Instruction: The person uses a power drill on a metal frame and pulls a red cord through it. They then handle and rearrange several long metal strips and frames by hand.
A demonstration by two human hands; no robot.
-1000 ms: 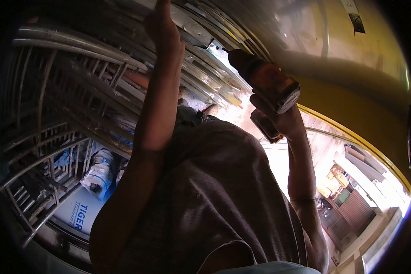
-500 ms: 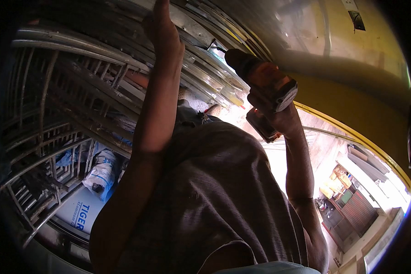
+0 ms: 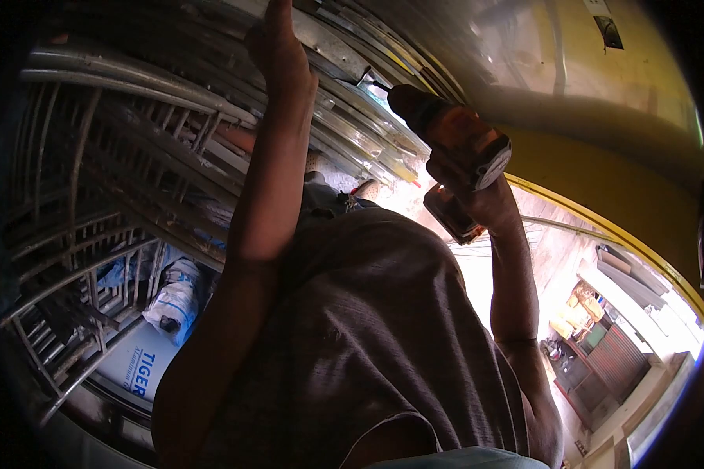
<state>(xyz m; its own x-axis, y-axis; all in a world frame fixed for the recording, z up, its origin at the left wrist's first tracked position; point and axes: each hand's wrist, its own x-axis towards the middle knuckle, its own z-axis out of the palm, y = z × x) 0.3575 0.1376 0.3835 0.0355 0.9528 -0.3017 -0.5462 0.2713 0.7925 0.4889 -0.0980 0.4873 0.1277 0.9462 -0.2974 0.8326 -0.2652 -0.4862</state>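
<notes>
My right hand [image 3: 485, 205] is wrapped round the grip of a dark and orange cordless drill [image 3: 457, 137]. The drill points up and left, and its thin bit ends near a small bracket-like edge of a metal profile [image 3: 332, 47]. Whether the bit touches the metal is too small to tell. My left hand [image 3: 278, 47] is at the top edge of the view, against the long metal profiles. One digit is stretched upward and cut off by the frame; the other fingers are hidden.
Metal racks [image 3: 78, 227] stand on the left, with a plastic-wrapped bundle [image 3: 174, 301] and a white TIGER-labelled panel [image 3: 137, 363] among them. A shiny yellow-edged surface [image 3: 594, 168] fills the upper right. Shelving with assorted items [image 3: 594, 336] is at the lower right.
</notes>
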